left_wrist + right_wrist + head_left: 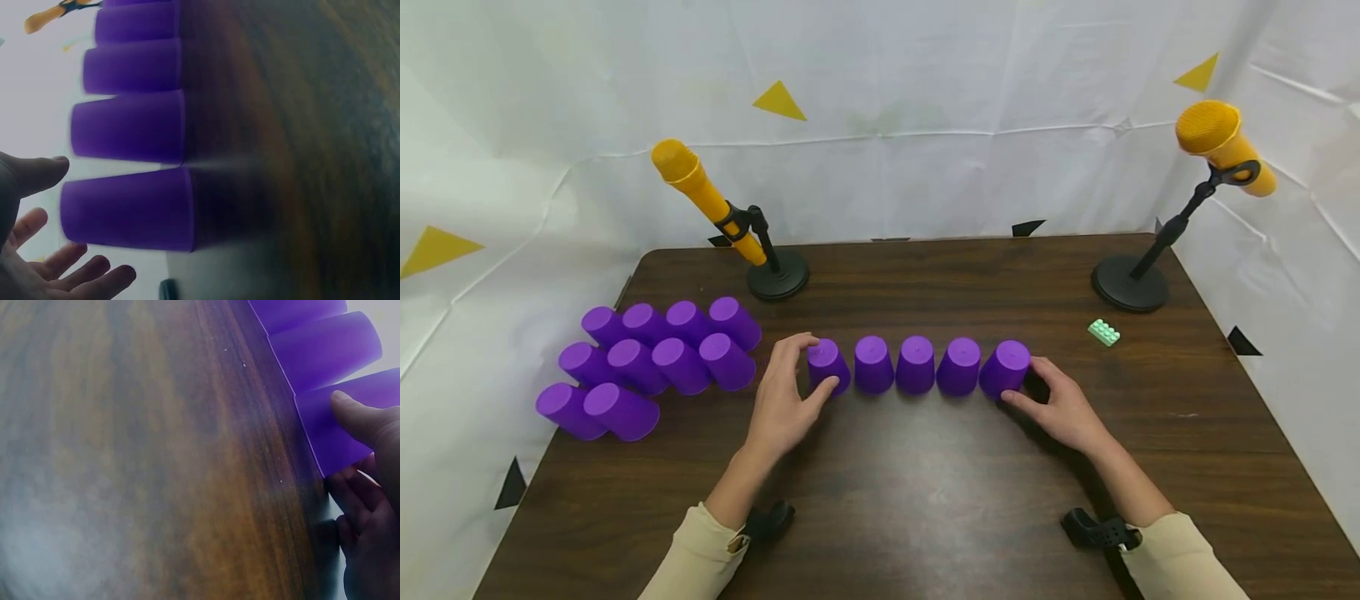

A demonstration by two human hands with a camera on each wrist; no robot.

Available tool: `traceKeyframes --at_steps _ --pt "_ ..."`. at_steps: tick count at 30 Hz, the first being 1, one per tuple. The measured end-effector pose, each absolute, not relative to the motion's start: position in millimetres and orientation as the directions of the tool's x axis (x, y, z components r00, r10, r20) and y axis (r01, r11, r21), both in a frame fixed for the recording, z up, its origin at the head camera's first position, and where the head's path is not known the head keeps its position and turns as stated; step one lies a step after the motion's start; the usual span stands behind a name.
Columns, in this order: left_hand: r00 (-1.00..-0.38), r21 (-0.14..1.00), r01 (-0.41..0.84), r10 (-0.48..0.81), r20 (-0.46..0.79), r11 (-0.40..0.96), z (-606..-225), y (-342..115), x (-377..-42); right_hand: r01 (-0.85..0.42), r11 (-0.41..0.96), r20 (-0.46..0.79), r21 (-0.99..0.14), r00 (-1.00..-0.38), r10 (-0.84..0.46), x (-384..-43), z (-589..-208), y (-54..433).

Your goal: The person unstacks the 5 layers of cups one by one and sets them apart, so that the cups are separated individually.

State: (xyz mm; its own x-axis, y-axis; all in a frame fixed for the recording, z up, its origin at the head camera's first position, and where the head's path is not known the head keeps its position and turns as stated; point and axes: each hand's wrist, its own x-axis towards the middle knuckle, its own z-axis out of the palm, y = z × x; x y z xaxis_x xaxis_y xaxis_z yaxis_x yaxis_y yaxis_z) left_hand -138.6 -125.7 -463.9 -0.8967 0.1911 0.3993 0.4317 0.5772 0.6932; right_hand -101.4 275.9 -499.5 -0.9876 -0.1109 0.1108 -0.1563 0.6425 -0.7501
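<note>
Several purple cups stand upside down in a row across the middle of the table. At the row's left end, my left hand (786, 400) is spread around the end cup (829, 367). In the left wrist view a gap shows between the thumb and that cup (128, 212), and the fingers lie loosely beside it. My right hand (1063, 408) holds the cup at the right end (1004, 371). Its thumb (356, 415) lies on the cup's front, with the other fingers at its outer side, partly hidden behind the cup.
More upside-down purple cups (640, 362) stand grouped at the left. Two yellow microphones on black stands are at the back, one left (700, 187) and one right (1225, 146). A small mint-green toy brick (1103, 332) lies right of the row. White sheeting (925, 183) surrounds the table.
</note>
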Motion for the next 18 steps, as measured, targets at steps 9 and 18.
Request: traceKeyframes --at_steps 9,18 --pt "-0.888 0.724 0.448 0.165 0.429 0.525 -478.1 -117.9 -146.1 -0.160 0.639 0.118 -0.752 -0.987 -0.108 -99.4 -500.9 276.1" --pt "-0.897 0.763 0.434 0.154 0.414 0.479 -476.9 -125.6 -142.4 -0.169 0.640 0.131 -0.750 -0.986 -0.107 -101.0 -504.6 277.5"
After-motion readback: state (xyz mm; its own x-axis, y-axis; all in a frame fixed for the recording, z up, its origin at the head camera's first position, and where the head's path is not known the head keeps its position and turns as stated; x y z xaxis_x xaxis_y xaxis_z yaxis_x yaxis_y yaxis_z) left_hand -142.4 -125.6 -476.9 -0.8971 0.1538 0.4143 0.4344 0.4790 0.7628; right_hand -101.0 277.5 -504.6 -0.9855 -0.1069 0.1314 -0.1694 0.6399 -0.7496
